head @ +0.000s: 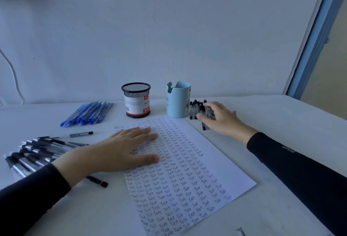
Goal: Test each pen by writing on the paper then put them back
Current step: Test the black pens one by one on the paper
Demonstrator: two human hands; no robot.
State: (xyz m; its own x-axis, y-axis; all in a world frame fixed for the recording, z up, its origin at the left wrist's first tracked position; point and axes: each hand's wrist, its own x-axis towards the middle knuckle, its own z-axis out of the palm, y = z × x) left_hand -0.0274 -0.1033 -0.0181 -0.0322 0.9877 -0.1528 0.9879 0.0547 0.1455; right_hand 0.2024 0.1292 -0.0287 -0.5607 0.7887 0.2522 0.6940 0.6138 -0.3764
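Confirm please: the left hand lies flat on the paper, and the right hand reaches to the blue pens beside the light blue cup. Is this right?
Not quite. In the head view the pens beside the light blue cup, where the right hand reaches, are black, not blue. The left hand does lie flat on the paper.

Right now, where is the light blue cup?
Head view: the light blue cup stands at the back, right of the black mesh holder, just beyond the paper and left of the right hand.
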